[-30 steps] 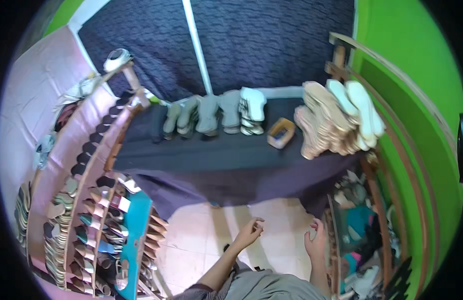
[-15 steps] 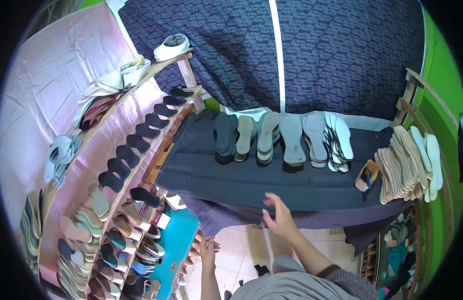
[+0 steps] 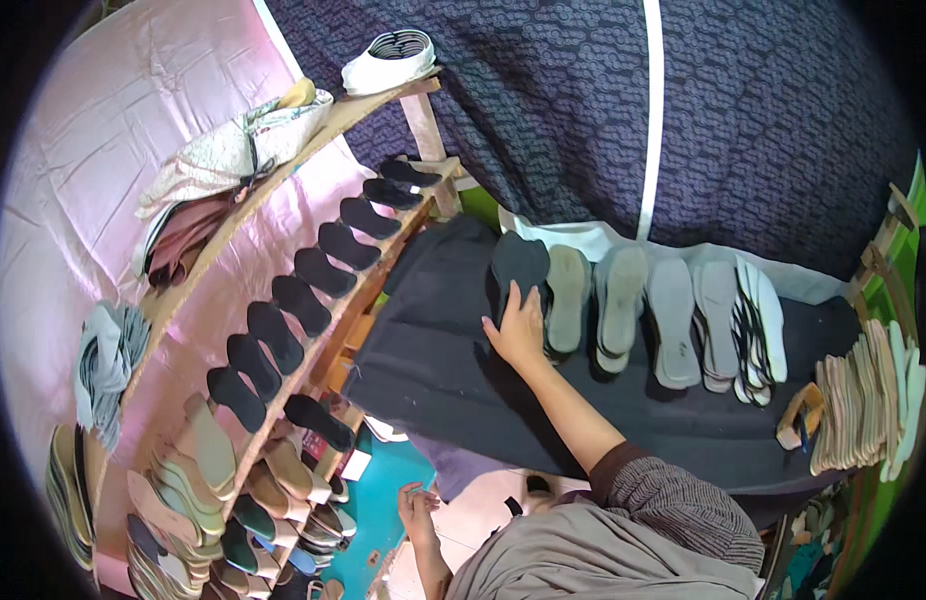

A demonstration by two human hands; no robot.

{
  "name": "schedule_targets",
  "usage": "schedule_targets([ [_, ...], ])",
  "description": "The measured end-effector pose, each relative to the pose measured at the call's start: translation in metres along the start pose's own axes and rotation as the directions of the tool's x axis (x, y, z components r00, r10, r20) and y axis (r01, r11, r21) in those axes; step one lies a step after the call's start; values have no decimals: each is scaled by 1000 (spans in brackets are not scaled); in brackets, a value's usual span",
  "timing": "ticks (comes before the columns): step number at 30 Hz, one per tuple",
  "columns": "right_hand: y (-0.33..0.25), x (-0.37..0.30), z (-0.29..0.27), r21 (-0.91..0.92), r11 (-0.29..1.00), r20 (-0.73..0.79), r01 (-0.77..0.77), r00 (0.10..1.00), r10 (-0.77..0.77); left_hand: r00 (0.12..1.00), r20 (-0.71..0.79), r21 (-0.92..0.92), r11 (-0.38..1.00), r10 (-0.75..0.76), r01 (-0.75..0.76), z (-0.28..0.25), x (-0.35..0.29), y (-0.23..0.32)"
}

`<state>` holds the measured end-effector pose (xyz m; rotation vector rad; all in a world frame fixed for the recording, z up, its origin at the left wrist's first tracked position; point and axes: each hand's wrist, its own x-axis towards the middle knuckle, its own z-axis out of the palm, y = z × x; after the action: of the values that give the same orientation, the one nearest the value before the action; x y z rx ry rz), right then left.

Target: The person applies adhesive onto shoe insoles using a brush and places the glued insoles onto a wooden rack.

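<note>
My right hand (image 3: 520, 328) reaches over the dark cloth-covered table (image 3: 448, 400) to the leftmost stack of black insoles (image 3: 520, 258). Its thumb lies at the left edge and the fingers are on the lower end, gripping it; the hand hides that end. To the right stand a stack of olive-grey insoles (image 3: 567, 295), a beige-grey stack (image 3: 620, 300), light grey insoles (image 3: 673, 320), another grey stack (image 3: 718, 320) and white-topped insoles (image 3: 763, 320). My left hand (image 3: 418, 515) hangs low beside the teal surface (image 3: 398, 475), fingers loosely bent and apart, holding nothing.
At left, a slanted wooden rack (image 3: 273, 415) carries several black insoles (image 3: 303, 305) and shoes (image 3: 293, 470). A cap-like white item (image 3: 388, 62) and folded cloth (image 3: 213, 165) lie on its upper shelf. A small box (image 3: 800, 417) and beige insoles (image 3: 851, 405) occupy the table's right end.
My right hand has moved from the table's front edge, forward and left, onto the black insoles. The view has shifted left and closer. My left hand stays low, without a hold.
</note>
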<state>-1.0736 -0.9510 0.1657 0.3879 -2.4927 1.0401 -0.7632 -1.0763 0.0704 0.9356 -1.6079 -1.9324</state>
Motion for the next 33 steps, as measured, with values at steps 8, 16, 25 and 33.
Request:
schedule_targets([
  [8,7,2,4,-51,998,3,-46,999,46,997,-40,-37,997,66,-68,23,52,18],
  [16,-1,23,-12,-246,949,158,-198,958,240,969,239,94,995,-56,35,32,82,31],
  [25,5,24,2,-371,912,90,-177,970,225,962,266,183,976,63,-115,-8,94,34],
  [33,-4,26,-23,-332,926,184,-177,951,247,985,174,209,978,-15,-22,-38,96,23],
])
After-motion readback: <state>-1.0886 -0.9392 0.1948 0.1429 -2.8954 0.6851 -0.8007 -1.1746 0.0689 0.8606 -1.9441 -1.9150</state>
